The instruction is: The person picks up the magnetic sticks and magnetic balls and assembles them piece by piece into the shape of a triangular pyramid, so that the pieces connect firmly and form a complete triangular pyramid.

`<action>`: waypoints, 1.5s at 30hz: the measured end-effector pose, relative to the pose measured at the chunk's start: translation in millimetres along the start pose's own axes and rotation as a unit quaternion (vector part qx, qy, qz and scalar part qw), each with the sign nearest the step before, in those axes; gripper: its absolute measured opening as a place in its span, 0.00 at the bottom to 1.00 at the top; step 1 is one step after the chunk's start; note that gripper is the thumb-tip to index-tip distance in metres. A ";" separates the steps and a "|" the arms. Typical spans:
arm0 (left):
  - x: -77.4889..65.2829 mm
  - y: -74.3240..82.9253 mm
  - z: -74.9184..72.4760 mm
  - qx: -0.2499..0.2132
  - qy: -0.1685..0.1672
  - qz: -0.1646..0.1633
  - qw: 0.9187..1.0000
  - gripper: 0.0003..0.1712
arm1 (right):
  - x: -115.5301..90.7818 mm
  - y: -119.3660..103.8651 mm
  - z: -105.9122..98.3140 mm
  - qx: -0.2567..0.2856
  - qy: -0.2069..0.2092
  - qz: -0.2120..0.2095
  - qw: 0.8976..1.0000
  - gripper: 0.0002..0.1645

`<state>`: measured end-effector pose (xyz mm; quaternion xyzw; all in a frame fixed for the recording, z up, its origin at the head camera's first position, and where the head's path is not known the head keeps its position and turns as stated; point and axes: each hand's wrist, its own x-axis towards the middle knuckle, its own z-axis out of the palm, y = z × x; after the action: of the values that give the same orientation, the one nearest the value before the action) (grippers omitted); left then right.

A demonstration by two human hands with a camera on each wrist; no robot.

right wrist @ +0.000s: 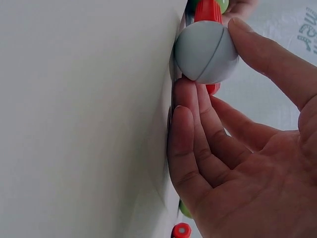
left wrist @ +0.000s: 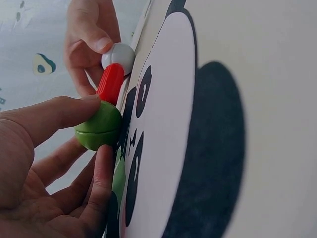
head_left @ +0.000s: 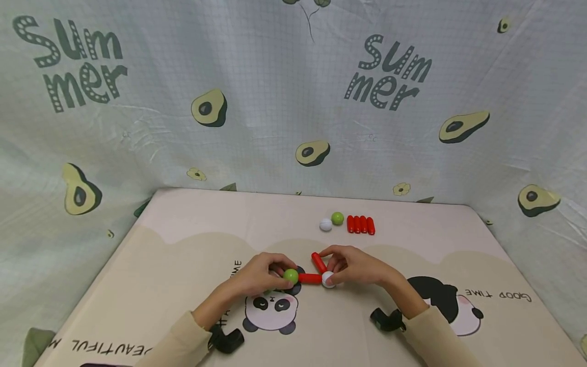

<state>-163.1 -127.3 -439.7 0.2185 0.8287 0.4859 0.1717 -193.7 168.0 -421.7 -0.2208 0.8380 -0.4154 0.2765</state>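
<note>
My left hand [head_left: 262, 273] pinches a green ball [head_left: 291, 276] between thumb and fingers, low over the table. In the left wrist view a seam runs round that green ball [left wrist: 99, 127]. A ribbed red rod [head_left: 310, 279] spans from it to a white ball [head_left: 327, 280], end to end. My right hand [head_left: 357, 265] holds the white ball, its thumb on one side and fingertips beneath in the right wrist view. From the white ball a second red rod [head_left: 318, 262] slants away up-left, the right index fingertip beside its far end; whether they touch I cannot tell.
Farther back on the table [head_left: 183, 214] lie a loose white ball [head_left: 325, 225], another green ball [head_left: 337, 218] and a row of several red rods [head_left: 360, 225]. A printed cloth [head_left: 257, 92] hangs behind. Black wrist cameras [head_left: 227, 340] sit under both forearms.
</note>
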 end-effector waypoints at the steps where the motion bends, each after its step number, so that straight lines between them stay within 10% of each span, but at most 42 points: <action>1: -0.1 -0.2 -0.1 -0.001 0.000 0.000 1.000 0.19 | 0.0 -0.3 0.1 0.000 0.000 0.001 1.000 0.39; 26: 0.5 0.2 0.0 -0.002 -0.002 0.000 1.000 0.18 | 3.3 -3.3 -24.1 -0.034 0.089 -0.029 0.995 0.26; 34: -0.4 -1.0 0.8 -0.007 -0.003 0.004 1.000 0.19 | 18.6 -4.4 -55.3 -0.088 0.168 -0.018 0.982 0.20; 45: -0.7 -1.9 0.4 0.004 -0.003 0.005 1.000 0.19 | 51.0 -11.0 -76.8 -0.170 0.175 0.043 0.969 0.24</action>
<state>-162.7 -128.3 -441.5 0.2247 0.8291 0.4827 0.1705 -280.0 175.4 -388.4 -0.1518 0.9404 -0.2868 0.1019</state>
